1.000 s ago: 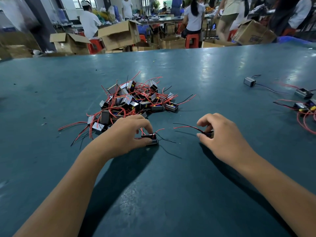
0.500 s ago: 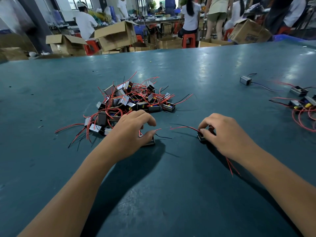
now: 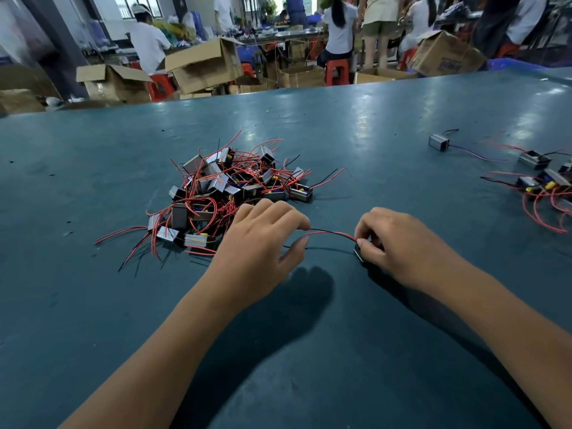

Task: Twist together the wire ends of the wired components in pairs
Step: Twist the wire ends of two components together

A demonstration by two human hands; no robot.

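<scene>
A pile of small metal-cased components with red and black wires (image 3: pixel 229 187) lies on the green table (image 3: pixel 309 351), just beyond my left hand (image 3: pixel 263 246). That hand is raised off the table with its fingers curled; a black wire (image 3: pixel 322 249) sticks out by the thumb, and what it holds is hidden under the fingers. My right hand (image 3: pixel 402 246) pinches a black component (image 3: pixel 359 254) against the table. That component's red wire (image 3: pixel 331 233) arcs left toward my left index finger and thumb.
Several more wired components (image 3: pixel 541 184) lie at the right edge, and a single one (image 3: pixel 439 142) sits farther back. Beyond the table's far edge are open cardboard boxes (image 3: pixel 201 66), red stools and people at other benches.
My left hand has lifted off the table, and the component it pressed is no longer visible. My right hand has stayed on its component, and the red wire now spans the gap between both hands.
</scene>
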